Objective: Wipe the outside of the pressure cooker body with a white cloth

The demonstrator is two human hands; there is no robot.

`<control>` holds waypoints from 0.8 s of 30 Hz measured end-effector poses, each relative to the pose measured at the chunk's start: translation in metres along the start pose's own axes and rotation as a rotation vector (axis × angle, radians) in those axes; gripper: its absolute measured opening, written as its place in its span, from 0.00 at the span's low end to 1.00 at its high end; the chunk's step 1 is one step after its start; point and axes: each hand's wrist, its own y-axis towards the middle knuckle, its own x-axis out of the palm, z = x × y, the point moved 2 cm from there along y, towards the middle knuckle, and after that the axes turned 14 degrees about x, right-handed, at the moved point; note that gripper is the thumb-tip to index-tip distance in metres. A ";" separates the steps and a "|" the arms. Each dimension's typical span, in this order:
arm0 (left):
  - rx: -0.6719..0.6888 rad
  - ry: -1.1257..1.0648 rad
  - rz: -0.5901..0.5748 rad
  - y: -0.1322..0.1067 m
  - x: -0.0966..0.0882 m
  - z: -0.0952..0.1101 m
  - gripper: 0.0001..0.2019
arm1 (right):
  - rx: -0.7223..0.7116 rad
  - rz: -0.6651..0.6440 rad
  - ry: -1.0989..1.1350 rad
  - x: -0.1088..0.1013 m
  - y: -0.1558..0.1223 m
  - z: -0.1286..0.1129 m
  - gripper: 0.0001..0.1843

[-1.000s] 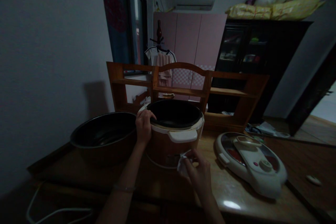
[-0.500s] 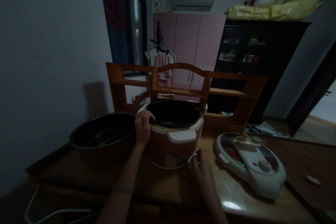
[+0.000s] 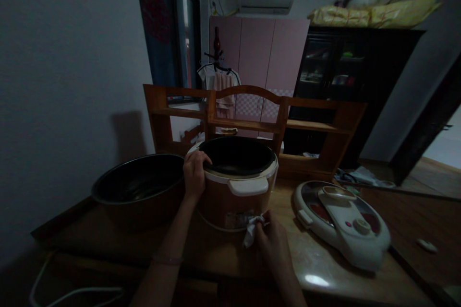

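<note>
A large round cooker base [image 3: 216, 196] with a tan body, cream rim and dark interior stands on the wooden desk. My left hand [image 3: 195, 172] grips its rim at the left, thumb over the inner edge and fingers down the outside. Low at the cooker's front right, my right hand [image 3: 272, 236] pinches a crumpled white tissue [image 3: 253, 229] close to the label on the body. Left of the cooker rests a wide dark inner pot [image 3: 140, 216]. To the right lies the cream lid [image 3: 345, 223] with a clear window and a knob.
A wooden shelf rack [image 3: 248, 125] rises along the desk's back edge. The wall [image 3: 72, 81] borders the left side. A white cable [image 3: 86, 290] hangs at the lower left. A small white object [image 3: 427, 245] lies at the far right.
My right hand has shifted slightly left and down across the cooker's front, and more of the white tissue shows. My left hand keeps its hold on the rim.
</note>
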 end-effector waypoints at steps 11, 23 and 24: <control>-0.008 0.011 -0.012 0.001 0.000 0.001 0.24 | 0.036 -0.081 0.113 0.010 -0.017 -0.022 0.10; -0.013 0.029 -0.029 0.001 -0.001 0.001 0.25 | 0.072 -0.050 0.214 -0.012 -0.008 -0.020 0.17; -0.010 0.026 -0.028 0.001 -0.001 0.001 0.25 | 0.074 0.004 0.198 -0.019 -0.005 -0.019 0.18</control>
